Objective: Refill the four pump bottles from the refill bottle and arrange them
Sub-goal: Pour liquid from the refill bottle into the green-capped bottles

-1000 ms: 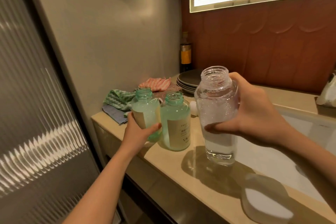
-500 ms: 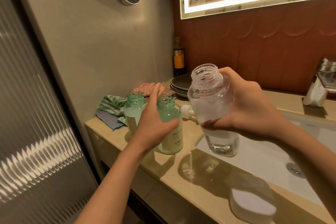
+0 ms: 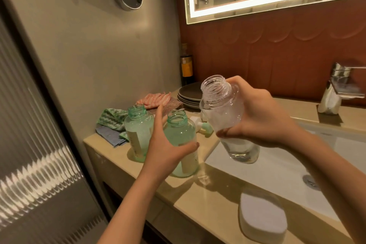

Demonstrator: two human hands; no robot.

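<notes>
Two green pump bottles without tops stand on the beige counter (image 3: 213, 204). My left hand (image 3: 168, 148) grips the nearer green bottle (image 3: 181, 136), thumb across its front. The other green bottle (image 3: 137, 130) stands just left of it, untouched. My right hand (image 3: 257, 117) holds the clear refill bottle (image 3: 223, 109) in the air above the sink's left edge, tilted with its open mouth leaning left toward the green bottle. A little clear liquid sits in its bottom. A pump top (image 3: 203, 126) lies on the counter behind the bottles.
Folded cloths (image 3: 112, 119) and a pink cloth (image 3: 154, 99) lie at the counter's back left, beside stacked dark plates (image 3: 190, 93) and a dark bottle (image 3: 186, 65). The white sink (image 3: 277, 168) and faucet (image 3: 336, 89) are right. A white pad (image 3: 261, 216) lies near the front edge.
My left hand moved from the far green bottle to the nearer one and now grips it. The refill bottle has tilted further left toward it.
</notes>
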